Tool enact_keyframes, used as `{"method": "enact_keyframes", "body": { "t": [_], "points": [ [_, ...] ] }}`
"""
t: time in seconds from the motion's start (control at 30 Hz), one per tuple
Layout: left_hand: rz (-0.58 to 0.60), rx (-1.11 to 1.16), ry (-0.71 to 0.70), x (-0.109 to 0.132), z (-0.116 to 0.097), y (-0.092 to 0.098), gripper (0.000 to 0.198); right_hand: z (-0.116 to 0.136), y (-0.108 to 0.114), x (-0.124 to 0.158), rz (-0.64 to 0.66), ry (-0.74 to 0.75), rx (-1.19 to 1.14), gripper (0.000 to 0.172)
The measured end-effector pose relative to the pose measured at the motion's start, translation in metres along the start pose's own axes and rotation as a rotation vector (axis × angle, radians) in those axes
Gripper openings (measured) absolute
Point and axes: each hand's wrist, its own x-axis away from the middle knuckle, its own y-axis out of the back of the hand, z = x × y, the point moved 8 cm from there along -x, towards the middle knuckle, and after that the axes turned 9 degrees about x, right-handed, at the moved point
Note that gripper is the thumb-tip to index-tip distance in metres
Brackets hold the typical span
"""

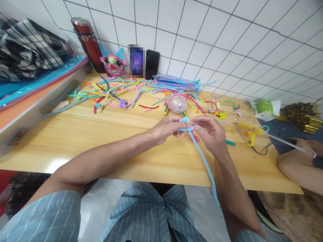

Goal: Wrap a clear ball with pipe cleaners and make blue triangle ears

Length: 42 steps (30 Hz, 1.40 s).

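Note:
Over the middle of the table, my left hand [165, 130] pinches a flat, folded piece made of light blue pipe cleaner [204, 158]. Its long loose end hangs down past the table's front edge. My right hand [212, 132] is closed at the right side of that piece, thumb and fingertips at the spot where the loose end leaves it. Just beyond both hands lies a clear round ball [178, 103] rimmed with pink pipe cleaner. Part of the folded piece is hidden under my fingers.
Loose pipe cleaners [176, 84] are strewn along the back. A decorated face ball [113, 64], a red thermos [88, 43] and a black phone [152, 64] stand by the tiled wall. At right are a yellow glue gun [251, 134] and another person's arm [301, 168].

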Motion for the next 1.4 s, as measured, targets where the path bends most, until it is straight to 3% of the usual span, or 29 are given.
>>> {"method": "enact_keyframes", "body": {
  "t": [0.1,0.27,0.43,0.57,0.73,0.87,1.07,1.27,1.4],
  "points": [
    [0.058,-0.137,-0.027,-0.001,-0.002,-0.002,0.040,-0.009,-0.010,-0.002,0.153,-0.246,-0.198,0.027],
    [0.118,-0.287,-0.090,0.000,-0.006,-0.006,0.043,-0.003,-0.024,-0.007,0.272,-0.360,-0.275,0.027],
    [0.153,-0.313,-0.110,-0.001,-0.006,-0.008,0.045,-0.013,-0.026,-0.004,0.245,-0.486,-0.309,0.023],
    [0.222,-0.246,-0.071,-0.001,-0.004,-0.011,0.050,-0.027,-0.018,-0.004,0.118,-0.601,-0.394,0.029],
    [0.207,-0.169,-0.105,-0.002,-0.003,-0.010,0.054,-0.033,-0.012,-0.007,-0.012,-0.614,-0.516,0.032],
    [0.201,-0.158,-0.202,-0.003,-0.004,-0.011,0.050,-0.034,-0.018,-0.003,0.014,-0.614,-0.532,0.031],
    [0.149,-0.133,-0.241,-0.006,-0.005,-0.007,0.046,-0.037,-0.026,0.004,0.040,-0.641,-0.581,0.037],
    [0.130,-0.196,-0.264,-0.007,-0.005,-0.003,0.039,-0.034,-0.016,0.003,-0.034,-0.570,-0.421,0.041],
    [0.133,-0.221,-0.257,-0.007,-0.003,-0.004,0.039,-0.035,-0.019,0.006,-0.006,-0.598,-0.353,0.037]
  ]
}}
